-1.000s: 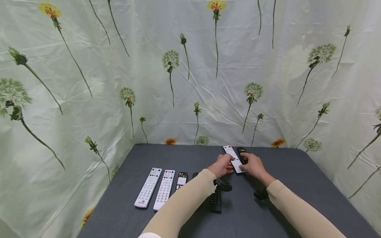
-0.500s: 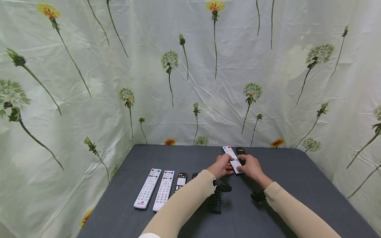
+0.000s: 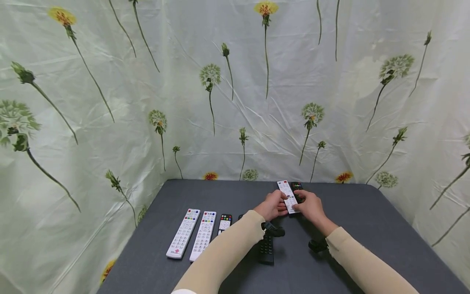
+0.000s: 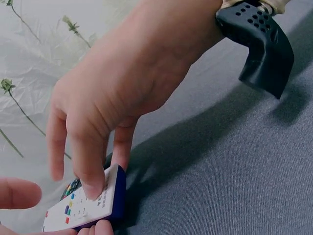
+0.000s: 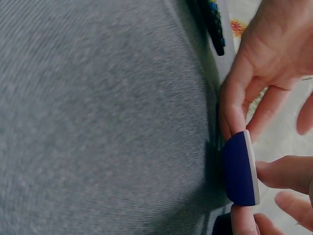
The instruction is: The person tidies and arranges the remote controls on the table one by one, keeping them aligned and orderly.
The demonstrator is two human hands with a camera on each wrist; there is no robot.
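Note:
A white remote control [image 3: 291, 203] with a blue underside lies between my two hands near the far edge of the table. My right hand [image 3: 312, 208] pinches its near end, thumb [image 5: 283, 171] on the button face and fingers at the right edge. From the other side, fingertips of my left hand [image 3: 273, 204] touch the left edge. The left thumb [image 4: 19, 193] hovers apart above the face in the left wrist view. Right beside the white remote lies a black remote [image 3: 297, 187] with coloured buttons, partly hidden by my right hand.
Two white remotes [image 3: 183, 233] and a black one with a white panel [image 3: 225, 222] form a row at the left. Black remote parts [image 3: 266, 249] show past my left forearm. A flowered curtain [image 3: 235, 102] hangs behind the dark grey table [image 3: 352, 220].
The near end of the white remote has swung slightly left, so it points a little straighter away from me. My right hand has shifted slightly left with it; the left hand hardly moved.

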